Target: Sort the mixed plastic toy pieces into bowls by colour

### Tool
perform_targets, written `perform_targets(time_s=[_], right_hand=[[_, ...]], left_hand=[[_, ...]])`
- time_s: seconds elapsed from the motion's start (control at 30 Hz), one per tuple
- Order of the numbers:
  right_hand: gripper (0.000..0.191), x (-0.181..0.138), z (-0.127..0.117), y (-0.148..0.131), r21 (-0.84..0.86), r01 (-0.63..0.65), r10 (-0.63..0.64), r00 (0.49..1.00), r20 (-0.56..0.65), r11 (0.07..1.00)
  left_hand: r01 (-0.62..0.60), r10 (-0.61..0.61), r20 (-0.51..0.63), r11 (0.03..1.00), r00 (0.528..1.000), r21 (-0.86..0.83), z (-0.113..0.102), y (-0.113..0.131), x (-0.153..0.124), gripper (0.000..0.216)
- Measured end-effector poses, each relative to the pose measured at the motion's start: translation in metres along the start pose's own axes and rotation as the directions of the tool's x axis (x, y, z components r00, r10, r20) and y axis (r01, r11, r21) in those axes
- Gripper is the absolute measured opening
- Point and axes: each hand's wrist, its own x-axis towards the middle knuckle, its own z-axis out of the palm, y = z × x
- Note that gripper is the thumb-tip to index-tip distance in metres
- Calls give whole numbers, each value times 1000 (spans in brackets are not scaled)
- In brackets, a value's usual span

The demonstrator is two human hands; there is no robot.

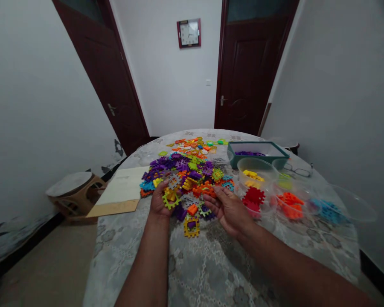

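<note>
A mixed heap of interlocking plastic building tiles (166,166) lies in the middle of the table, with purple, lime, yellow, orange, grey and blue ones in it. At its near left side, my left hand (159,204) is closed round a few tiles, among them a lime-green tile (171,203) and a grey one (173,181). My right hand (230,209) is at the heap's right side, thumb and fingers pinched at the edge of an orange tile (202,189). A yellow square tile (191,227) lies nearest to me, below the heap.
Clear round tubs to the right hold sorted tiles: yellow (253,176), red (253,199), orange (290,205) and blue (331,212). Behind them stands a green-rimmed box (259,144) with purple tiles. Eyeglasses (302,171) lie at right, a cardboard sheet (120,187) at left.
</note>
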Motion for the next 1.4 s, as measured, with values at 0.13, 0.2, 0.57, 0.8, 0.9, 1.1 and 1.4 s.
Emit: perform_targets(time_s=[0.13,0.2,0.57,0.8,0.9,1.1,1.4], right_hand=[[32,-40,-27,-16,-70,-81,82,997,7,994],[37,-58,-43,-23,-145,-85,89,996,20,986],[38,-97,-154,-124,-958,134,-753,649,-109,253],[35,-62,-187,-168,-990,-49,-809,583,79,-132],[36,-48,-198,-167,-984,-76,-755,652,74,-162],[43,-28,-204,-162,-957,-128,-750,651,116,-259],[43,-24,-191,-158,-910,-113,-777,570,269,-398]], left_hand=[[11,-11,-20,1000,1000,4,-2,1,5,30],[2,-2,-28,1000,1000,3,-3,3,8,32],[-98,98,2,989,995,115,5,9,8,38],[-69,69,-1,996,998,64,10,4,7,41],[-50,50,-1,998,999,45,11,1,6,43],[25,-26,-34,999,999,-35,12,-2,5,49],[120,-120,-80,993,990,-3,23,-14,0,33]])
